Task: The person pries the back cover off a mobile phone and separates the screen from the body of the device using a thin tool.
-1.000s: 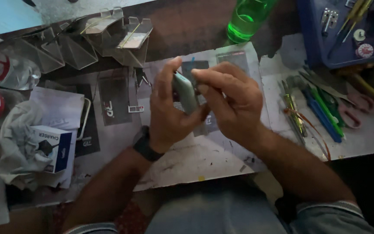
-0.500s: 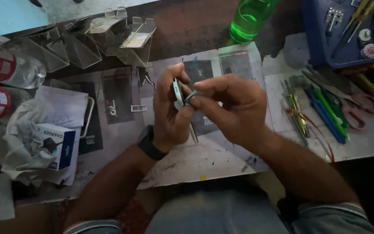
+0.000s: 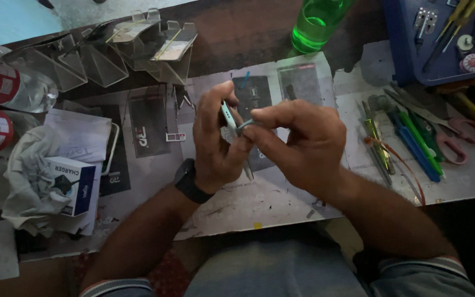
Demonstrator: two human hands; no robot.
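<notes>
A small repair workshop: a paper-covered bench [image 3: 281,203] crowded with screwdrivers [image 3: 413,140], scissors [image 3: 457,143], a blue parts tray [image 3: 413,55], clear plastic display stands [image 3: 100,60], a boxed charger [image 3: 72,184] and a green bottle [image 3: 317,25].

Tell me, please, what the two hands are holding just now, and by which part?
The left hand holds a thin phone edge-on, by its long sides. The right hand pinches metal tweezers near their upper end.
</notes>
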